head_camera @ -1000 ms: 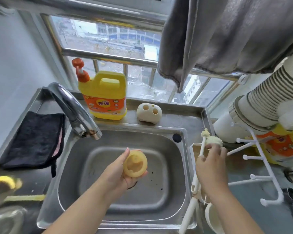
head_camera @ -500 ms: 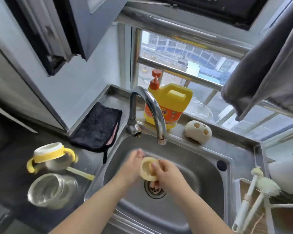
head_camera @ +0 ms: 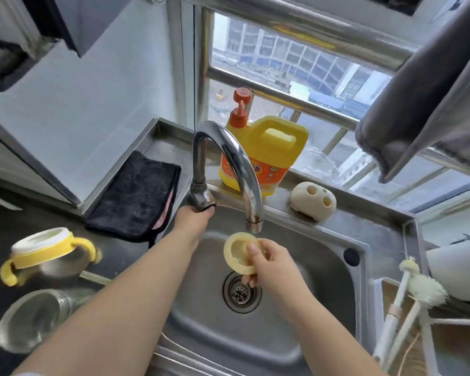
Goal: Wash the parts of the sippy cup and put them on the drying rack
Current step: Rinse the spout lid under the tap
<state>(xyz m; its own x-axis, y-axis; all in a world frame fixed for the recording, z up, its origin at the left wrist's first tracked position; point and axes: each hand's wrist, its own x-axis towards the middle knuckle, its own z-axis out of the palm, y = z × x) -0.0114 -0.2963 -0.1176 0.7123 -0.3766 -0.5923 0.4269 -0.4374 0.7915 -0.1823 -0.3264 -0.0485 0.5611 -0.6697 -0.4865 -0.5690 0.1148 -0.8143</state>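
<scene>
My right hand pinches a pale yellow round silicone cup part over the steel sink, just below the spout of the tap. My left hand reaches up under the tap's base, its fingers curled against it and partly hidden. No water shows from the spout. On the dark counter at the left stands the sippy cup body with yellow handles and a white rim. A clear round cup part lies in front of it.
A yellow detergent jug and a cream holder with holes stand on the sill ledge. A black cloth lies left of the tap. Bottle brushes and the white rack are at the right. A grey towel hangs above.
The yellow part passed from my left hand to my right hand. My left hand let go and moved up to the tap's base. The view swung left, away from the rack.
</scene>
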